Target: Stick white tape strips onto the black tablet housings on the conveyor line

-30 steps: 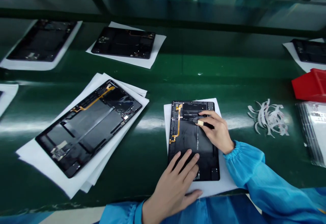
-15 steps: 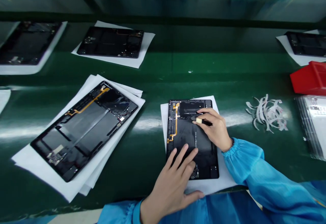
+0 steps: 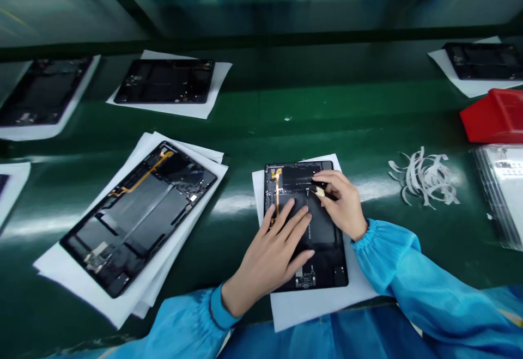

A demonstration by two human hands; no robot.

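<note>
An opened black tablet (image 3: 329,255) lies on white sheets (image 3: 288,311) in front of me, its inner parts showing. An orange flex cable (image 3: 278,183) runs along its left side. My left hand (image 3: 272,255) lies flat over the tablet's lower left half, fingers stretched and a little apart. Near the tablet's upper right, my right hand (image 3: 343,201) pinches a small cream-coloured piece with a dark end (image 3: 320,190); its exact kind is unclear. The dark end points at the seam between the tablet's upper section and the large grey panel below.
Another opened tablet (image 3: 143,212) rests tilted on stacked paper to the left. Further tablets on paper (image 3: 165,81) lie along the back. On the right are a heap of curled white strips (image 3: 425,178), a red bin (image 3: 496,116) and a stack of clear trays (image 3: 500,195).
My left hand has moved up the tablet, uncovering the small board at its lower end. My right hand still pinches the cream piece near the same seam. The camera view has shifted slightly.
</note>
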